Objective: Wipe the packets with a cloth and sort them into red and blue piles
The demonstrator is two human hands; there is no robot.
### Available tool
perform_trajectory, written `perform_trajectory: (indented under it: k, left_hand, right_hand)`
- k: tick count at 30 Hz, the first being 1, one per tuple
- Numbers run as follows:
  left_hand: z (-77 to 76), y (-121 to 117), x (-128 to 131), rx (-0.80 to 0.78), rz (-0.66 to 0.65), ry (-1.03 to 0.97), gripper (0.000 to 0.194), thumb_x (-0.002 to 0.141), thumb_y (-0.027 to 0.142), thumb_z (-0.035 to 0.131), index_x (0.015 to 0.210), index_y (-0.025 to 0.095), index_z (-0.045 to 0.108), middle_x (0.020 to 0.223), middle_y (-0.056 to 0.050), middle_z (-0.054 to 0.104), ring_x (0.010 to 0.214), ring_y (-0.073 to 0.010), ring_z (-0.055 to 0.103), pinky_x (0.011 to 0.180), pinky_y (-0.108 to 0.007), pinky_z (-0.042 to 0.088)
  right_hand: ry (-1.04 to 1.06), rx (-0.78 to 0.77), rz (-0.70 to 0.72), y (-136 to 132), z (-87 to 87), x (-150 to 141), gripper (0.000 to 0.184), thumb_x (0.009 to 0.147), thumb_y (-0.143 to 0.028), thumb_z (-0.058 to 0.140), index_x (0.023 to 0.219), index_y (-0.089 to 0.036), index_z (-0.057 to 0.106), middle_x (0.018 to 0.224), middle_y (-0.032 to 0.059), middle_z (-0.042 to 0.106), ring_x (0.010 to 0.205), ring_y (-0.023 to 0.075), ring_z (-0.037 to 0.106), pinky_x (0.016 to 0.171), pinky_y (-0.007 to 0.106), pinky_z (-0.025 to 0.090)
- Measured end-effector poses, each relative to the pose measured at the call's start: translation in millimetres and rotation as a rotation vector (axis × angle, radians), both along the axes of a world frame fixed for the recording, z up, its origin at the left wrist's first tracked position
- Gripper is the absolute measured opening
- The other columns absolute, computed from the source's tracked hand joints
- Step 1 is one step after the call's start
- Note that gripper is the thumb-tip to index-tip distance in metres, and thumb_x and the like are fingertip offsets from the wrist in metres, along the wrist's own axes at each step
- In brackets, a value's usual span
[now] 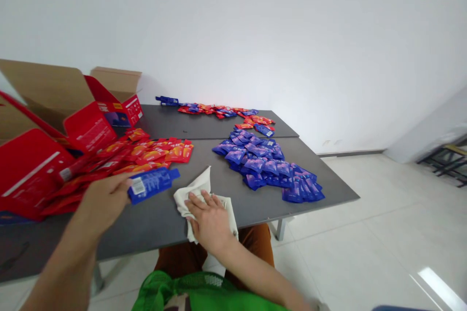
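My left hand point(107, 199) is closed on the end of a blue spouted pouch point(155, 184) and holds it up over the table's front part. A white barcode label and small print show on the pouch. To the right of it, my right hand point(209, 221) lies with fingers spread on a crumpled white cloth point(197, 185) at the table's front edge. A heap of red-orange pouches point(146, 155) spreads behind and to the left of my left hand. Blue-purple pouches point(262, 160) lie piled to the right of the cloth.
Red cardboard boxes point(89, 129) stand with flaps up on the left of the dark grey table point(204, 148). Along the back lies a row of mixed red and blue pouches point(219, 111), with dark blue pouches point(168, 101) at its left end. A white wall point(233, 34) rises behind.
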State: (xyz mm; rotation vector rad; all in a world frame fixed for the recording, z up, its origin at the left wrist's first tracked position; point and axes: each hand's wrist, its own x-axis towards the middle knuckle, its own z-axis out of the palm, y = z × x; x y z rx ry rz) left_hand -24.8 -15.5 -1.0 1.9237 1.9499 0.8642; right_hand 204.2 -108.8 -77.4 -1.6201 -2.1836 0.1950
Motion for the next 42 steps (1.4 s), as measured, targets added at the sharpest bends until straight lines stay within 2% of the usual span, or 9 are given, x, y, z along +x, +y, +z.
perform_trajectory:
  k: [5,8,13,16,20,24,33,38,42]
  left_hand:
    - [60.0,-21,49,0.332,0.095,0.379,0.047,0.091,0.028,0.030,0.128,0.018,0.058,0.098,-0.009,0.071,0.088,-0.0276,0.067,0.085,-0.044,0.051]
    - [67.9,-9,104,0.383,0.016,0.392,0.059,0.084,0.011,0.036,0.143,0.011,0.039,0.124,-0.015,0.062,0.099,-0.0283,0.065,0.086,-0.041,0.051]
    - [41.6,58,188,0.471,-0.373,0.288,0.062,0.085,0.004,0.032,0.147,0.008,0.030,0.142,-0.020,0.045,0.124,-0.0278,0.051,0.099,-0.038,0.043]
    - [19.2,94,234,0.454,-0.657,0.295,0.053,0.089,0.007,0.029,0.141,0.008,0.042,0.141,-0.020,0.046,0.130,-0.0253,0.044,0.105,-0.037,0.038]
    - [-8.6,113,279,0.318,-0.966,0.338,0.048,0.086,0.007,0.036,0.131,0.011,0.052,0.128,-0.020,0.057,0.116,-0.0249,0.057,0.096,-0.035,0.044]
    - [-21.5,120,292,0.228,-1.226,0.382,0.049,0.079,0.009,0.049,0.126,0.019,0.059,0.131,-0.014,0.058,0.115,-0.0256,0.058,0.094,-0.035,0.043]
    - [-13.2,166,265,0.196,-1.078,0.185,0.041,0.090,0.027,0.039,0.120,0.023,0.066,0.116,-0.006,0.068,0.110,-0.0213,0.061,0.097,-0.031,0.040]
    - [-29.7,215,262,0.098,-0.788,0.102,0.033,0.085,0.034,0.046,0.095,0.022,0.075,0.099,-0.006,0.074,0.101,-0.0201,0.064,0.089,-0.027,0.044]
    - [-33.0,264,273,0.057,-0.553,0.061,0.035,0.086,0.035,0.044,0.093,0.021,0.074,0.104,-0.006,0.073,0.105,-0.0209,0.062,0.090,-0.027,0.043]
  right_hand:
    - [0.099,0.046,-0.063,-11,-7.9,-1,0.033,0.095,-0.033,0.044,0.126,-0.027,0.055,0.129,0.0013,0.060,0.124,0.0195,0.049,0.100,0.034,0.036]
    - [0.136,0.090,-0.114,-16,-10.0,3,0.029,0.096,-0.037,0.043,0.113,-0.025,0.062,0.105,0.0042,0.071,0.102,0.0197,0.062,0.088,0.032,0.040]
    - [0.208,0.166,-0.261,-23,-12.1,17,0.036,0.095,-0.047,0.044,0.081,-0.025,0.069,0.074,0.0027,0.071,0.075,0.0182,0.066,0.074,0.028,0.039]
    - [0.238,0.134,-0.345,-23,-10.0,30,0.034,0.092,-0.046,0.050,0.071,-0.026,0.070,0.067,0.0009,0.070,0.066,0.0167,0.065,0.064,0.025,0.038]
    - [0.277,0.068,-0.439,-20,-5.5,46,0.026,0.087,-0.044,0.057,0.071,-0.029,0.072,0.063,0.0000,0.070,0.058,0.0158,0.064,0.053,0.025,0.034]
    - [0.316,0.113,-0.427,-19,-11.5,54,0.029,0.088,-0.043,0.055,0.070,-0.029,0.071,0.064,0.0000,0.070,0.061,0.0161,0.065,0.057,0.025,0.035]
    - [0.288,0.113,-0.394,-7,-5.7,52,0.032,0.087,-0.047,0.056,0.063,-0.030,0.067,0.060,0.0002,0.067,0.058,0.0186,0.063,0.055,0.028,0.035]
    - [0.387,0.496,-0.306,12,5.0,54,0.024,0.092,-0.044,0.049,0.090,-0.030,0.068,0.077,-0.0004,0.071,0.072,0.0198,0.064,0.069,0.031,0.041]
    - [0.253,0.646,-0.318,36,-14.9,52,0.019,0.092,-0.036,0.050,0.085,-0.027,0.065,0.076,-0.0003,0.068,0.070,0.0201,0.062,0.065,0.033,0.043]
